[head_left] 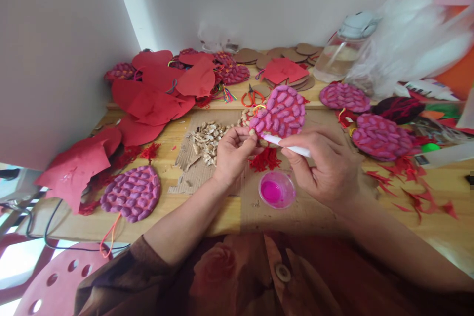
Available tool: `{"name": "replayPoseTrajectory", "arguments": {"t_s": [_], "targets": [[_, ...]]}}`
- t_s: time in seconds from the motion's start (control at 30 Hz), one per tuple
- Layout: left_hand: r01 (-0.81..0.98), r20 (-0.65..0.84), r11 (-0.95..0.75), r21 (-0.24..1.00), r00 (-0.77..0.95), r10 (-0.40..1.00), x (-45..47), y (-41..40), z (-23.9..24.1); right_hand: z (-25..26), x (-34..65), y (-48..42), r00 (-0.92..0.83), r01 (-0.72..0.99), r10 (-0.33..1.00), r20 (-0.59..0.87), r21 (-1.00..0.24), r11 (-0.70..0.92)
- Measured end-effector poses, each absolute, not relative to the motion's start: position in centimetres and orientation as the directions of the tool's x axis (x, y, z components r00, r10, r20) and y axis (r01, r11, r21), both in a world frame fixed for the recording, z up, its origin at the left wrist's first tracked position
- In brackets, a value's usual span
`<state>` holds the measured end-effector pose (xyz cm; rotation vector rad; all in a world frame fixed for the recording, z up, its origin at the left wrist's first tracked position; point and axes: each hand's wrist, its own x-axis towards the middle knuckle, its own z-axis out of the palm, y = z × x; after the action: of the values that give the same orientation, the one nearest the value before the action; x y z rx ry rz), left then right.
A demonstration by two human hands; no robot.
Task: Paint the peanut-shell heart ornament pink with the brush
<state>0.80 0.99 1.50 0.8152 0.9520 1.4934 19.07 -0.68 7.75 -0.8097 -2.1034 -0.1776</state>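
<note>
My left hand (237,150) is closed at the lower left edge of a piece covered in pink-painted peanut shells (284,111), pinching it between thumb and fingers. Some shells near the fingertips are bare tan. A slim white paintbrush (298,149) is gripped in my right hand (328,165), its tip touching the shells beside my left fingers. Below the piece hangs a red tassel (265,159). Close under my hands stands a small clear cup of magenta paint (276,190). Loose peanut shells (207,140) lie in a pile left of my left hand.
Cardboard (215,207) covers part of the wooden table. Red cut shapes (151,94) heap at the back left, near orange-handled scissors (253,96). A finished-looking shell piece (131,192) lies left; another (383,136) lies right. A glass jar (338,54) stands by plastic bags (418,34).
</note>
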Motion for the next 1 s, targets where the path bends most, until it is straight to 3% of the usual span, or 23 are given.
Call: {"name": "replayPoseTrajectory", "arguments": {"t_s": [0.43,0.83,1.0], "targets": [[-0.432,-0.047,-0.025,0.902,-0.156,0.987,0.81,1.02,1.77,7.33,18.83,-0.64,-0.432,0.587,0.481,0.763,-0.167,0.792],[-0.456,-0.057,-0.026,0.89,-0.168,0.984,0.83,1.07,1.92,7.1,18.96,-0.56,-0.458,0.593,0.439,0.773,-0.102,0.799],[-0.498,-0.08,-0.006,0.867,-0.152,0.985,0.78,1.08,2.04,7.34,18.9,-0.55,-0.405,0.59,0.454,0.794,-0.152,0.793]]}}
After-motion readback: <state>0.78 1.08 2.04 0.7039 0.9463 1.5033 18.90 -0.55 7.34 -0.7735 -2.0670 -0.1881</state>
